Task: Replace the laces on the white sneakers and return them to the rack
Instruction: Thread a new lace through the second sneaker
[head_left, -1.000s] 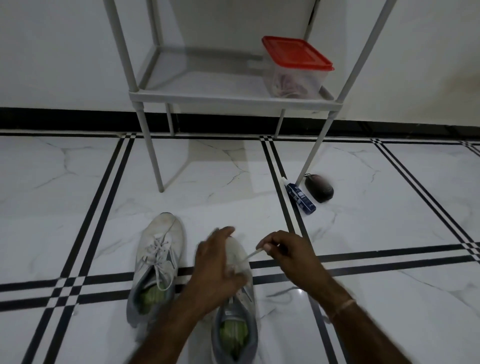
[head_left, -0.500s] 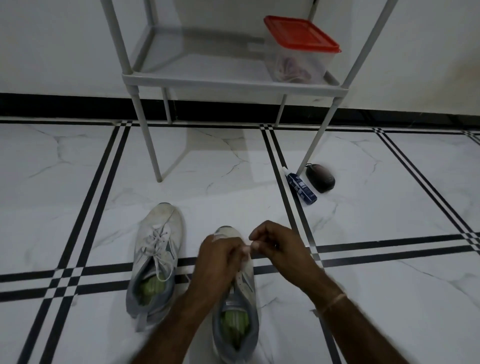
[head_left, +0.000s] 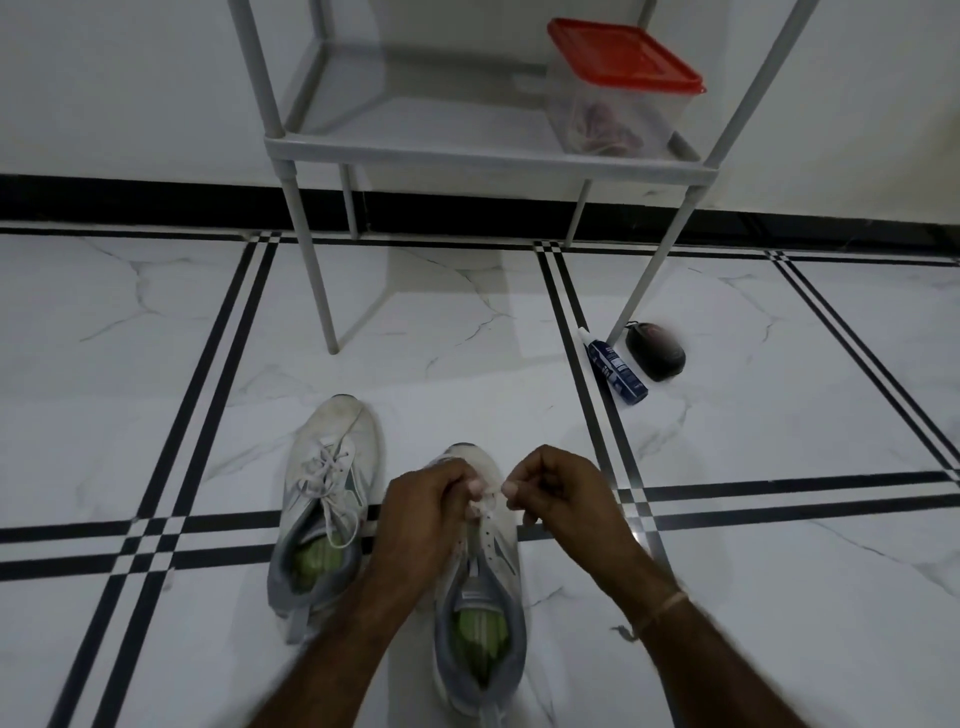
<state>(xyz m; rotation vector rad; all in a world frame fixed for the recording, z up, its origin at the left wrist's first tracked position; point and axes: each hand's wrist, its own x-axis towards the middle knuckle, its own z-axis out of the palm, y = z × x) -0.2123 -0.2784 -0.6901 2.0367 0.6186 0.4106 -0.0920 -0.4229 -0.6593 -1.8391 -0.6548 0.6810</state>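
Two hands over the near sneaker (head_left: 496, 556), my left hand (head_left: 426, 514) and right hand (head_left: 563, 499) pinching its white lace (head_left: 487, 500) in curled fingertips, laced sneaker (head_left: 327, 499) lying beside.

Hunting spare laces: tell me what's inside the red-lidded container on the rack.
Through the clear wall of the container, a tangled reddish and pale bundle lies at the bottom. Too blurred to call it laces; the red lid covers the top.
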